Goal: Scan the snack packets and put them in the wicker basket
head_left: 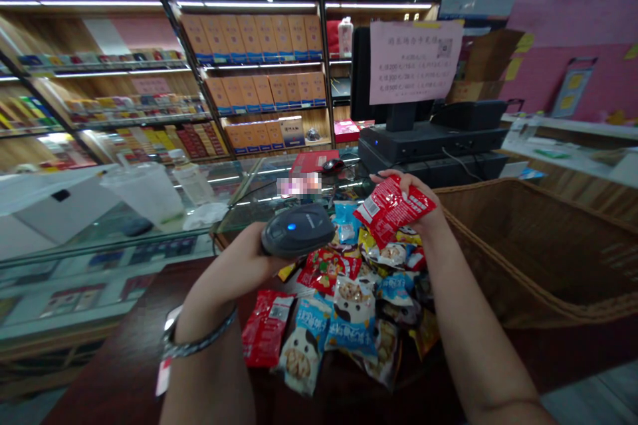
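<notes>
My left hand (254, 259) is wrapped round a black handheld barcode scanner (299, 229), whose blue light is lit. The scanner's head points away toward the right, and its handle is hidden by my fingers. Off to the right, my right hand (416, 196) grips a red snack packet (391, 209) with its printed barcode label facing me. Below both hands lies a heap of small snack packets. Among them are a blue-and-white cow-print packet (351, 319), another cow-print packet (304, 345) and a red packet (266, 329) lying at the left edge.
A large brown woven basket (498, 299) stands at the right. Behind the heap are a computer monitor (361, 80) with a pink notice (413, 63) and a mouse (333, 164). The glass counter (199, 239) at left bears a plastic jug (137, 189). Shelves of boxes line the back.
</notes>
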Motion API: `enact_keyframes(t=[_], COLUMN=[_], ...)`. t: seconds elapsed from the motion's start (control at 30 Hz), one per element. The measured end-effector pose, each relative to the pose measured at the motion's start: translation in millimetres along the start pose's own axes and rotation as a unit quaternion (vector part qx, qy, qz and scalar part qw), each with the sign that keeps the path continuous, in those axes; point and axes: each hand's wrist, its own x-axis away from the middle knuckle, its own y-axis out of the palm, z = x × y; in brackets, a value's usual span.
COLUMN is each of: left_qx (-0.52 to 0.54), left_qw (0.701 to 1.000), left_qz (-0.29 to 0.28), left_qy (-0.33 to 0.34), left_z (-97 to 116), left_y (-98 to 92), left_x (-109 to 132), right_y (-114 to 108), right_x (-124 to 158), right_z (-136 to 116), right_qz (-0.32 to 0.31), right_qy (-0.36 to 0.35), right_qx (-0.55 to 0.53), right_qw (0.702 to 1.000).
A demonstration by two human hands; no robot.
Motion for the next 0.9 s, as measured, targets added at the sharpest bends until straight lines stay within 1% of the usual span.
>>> enact_keyframes(t=[0.13,0.23,0.4,0.47,0.5,0.53,0.57,0.6,0.67,0.7,0.73,0.77,0.8,0.83,0.9], left_qx=[0.000,-0.005,-0.016,-0.026,-0.036,-0.048,-0.060,-0.069,-0.074,-0.072,-0.070,-0.068,-0.065,-0.063,-0.054], left_qw=[1.000,1.000,0.999,0.998,0.997,0.996,0.995,0.995,0.995,0.995,0.996,0.996,0.997,0.998,0.998], left_qz=[-0.001,-0.017,-0.047,-0.058,-0.062,-0.064,-0.064,-0.063,-0.059,-0.053,-0.044,-0.034,-0.022,-0.010,0.004], left_qy=[-0.001,-0.001,0.012,0.022,0.029,0.036,0.042,0.044,0.042,0.040,0.039,0.037,0.034,0.029,0.020], left_z=[-3.9,-4.7,6.2,12.6,15.7,18.6,21.2,23.5,26.9,27.9,28.2,27.8,26.8,25.3,21.1], left_y=[0.4,0.4,4.0,5.9,6.7,7.2,7.4,7.3,5.4,3.6,1.1,-1.9,-5.4,-9.1,-16.4], left_x=[-3.8,-2.4,2.5,4.2,5.2,6.4,7.6,9.0,12.4,14.3,16.6,19.1,21.9,25.1,32.6], right_y=[0.0,-0.6,-2.5,-5.3,-7.7,-11.0,-15.3,-20.7,-34.8,-43.2,-52.1,-61.4,-70.5,-79.1,-93.1], right_x=[0.3,0.6,3.0,4.8,6.3,8.4,11.1,14.4,22.4,26.5,30.4,33.8,36.4,38.1,38.9], right_z=[-3.4,-4.3,-10.7,-19.6,-26.2,-34.2,-43.2,-52.7,-70.6,-77.7,-83.0,-86.2,-87.5,-86.9,-82.0], right_qz=[0.006,0.007,0.008,0.032,0.063,0.109,0.166,0.227,0.343,0.383,0.408,0.421,0.428,0.425,0.368], right_qy=[0.010,0.009,-0.006,-0.029,-0.052,-0.083,-0.116,-0.146,-0.182,-0.184,-0.176,-0.161,-0.138,-0.107,-0.030], right_qx=[0.056,0.094,0.132,0.168,0.201,0.252,0.319,0.397,0.534,0.579,0.608,0.625,0.635,0.644,0.666], right_qw=[0.998,0.995,0.991,0.985,0.976,0.958,0.926,0.877,0.751,0.695,0.658,0.637,0.628,0.627,0.648])
